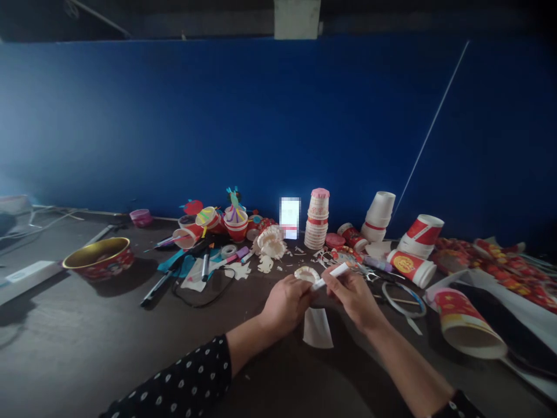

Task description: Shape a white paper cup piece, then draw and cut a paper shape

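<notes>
Now your right hand (354, 299) pinches the white strip (339, 269) between your hands; your left hand (285, 302) curls beside it, its grip hidden. Probably the strip is light and fairly stiff, so hold it near its ends, beyond the paper piece (317, 329).

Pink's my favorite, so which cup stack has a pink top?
The tall, upright stack just right of the bright, blurred rectangle. Its top is pink, while the leaning stack farther right has a white top.

deep blue wall (217, 128), dark grey-brown tabletop (174, 337), black sleeve (178, 380) with whitish spots, red patterned bowl (119, 261), gold inside, pink-topped white-and-red cup stack (317, 223), white paper piece (317, 329)
</notes>
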A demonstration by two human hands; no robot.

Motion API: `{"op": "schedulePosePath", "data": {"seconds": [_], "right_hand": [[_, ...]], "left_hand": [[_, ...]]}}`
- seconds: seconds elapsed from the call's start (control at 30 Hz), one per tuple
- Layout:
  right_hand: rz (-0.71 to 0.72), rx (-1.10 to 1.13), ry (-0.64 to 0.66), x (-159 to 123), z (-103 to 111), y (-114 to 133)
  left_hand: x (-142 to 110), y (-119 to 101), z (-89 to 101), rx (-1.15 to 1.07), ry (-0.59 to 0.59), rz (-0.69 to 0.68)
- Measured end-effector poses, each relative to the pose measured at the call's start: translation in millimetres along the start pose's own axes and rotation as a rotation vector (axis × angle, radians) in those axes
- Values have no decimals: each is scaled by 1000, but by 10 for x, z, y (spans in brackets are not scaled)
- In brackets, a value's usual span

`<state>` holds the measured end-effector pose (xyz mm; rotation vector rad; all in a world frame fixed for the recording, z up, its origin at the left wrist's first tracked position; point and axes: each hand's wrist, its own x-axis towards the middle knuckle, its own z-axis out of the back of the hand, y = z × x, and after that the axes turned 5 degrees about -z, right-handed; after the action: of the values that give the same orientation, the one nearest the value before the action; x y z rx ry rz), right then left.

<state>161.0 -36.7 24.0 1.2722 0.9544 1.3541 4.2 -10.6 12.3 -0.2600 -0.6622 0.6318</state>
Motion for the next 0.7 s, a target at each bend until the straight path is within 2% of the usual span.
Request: {"op": "schedulePosePath", "data": {"seconds": [0.07,0.17,0.27,0.57,0.67,0.7], "right_hand": [[-28,-42,10,-1,-22,-47],[-66,-129,-119,16,-37,-122],[-104,-142,-229,36,-47,-153],[-183,40,-328,37,-171,-92],[-172,146,-378,90,-56,-65],[-115,232,-475,120,22,-56]], "left_hand": [[2,0,-27,12,15,25],[18,-10,-57,-1,56,64],[42,-45,-48,-105,103,88],[77,-173,78,-312,123,196],[60,-172,89,-350,155,234],[47,-167,91,-362,188,265]]}}
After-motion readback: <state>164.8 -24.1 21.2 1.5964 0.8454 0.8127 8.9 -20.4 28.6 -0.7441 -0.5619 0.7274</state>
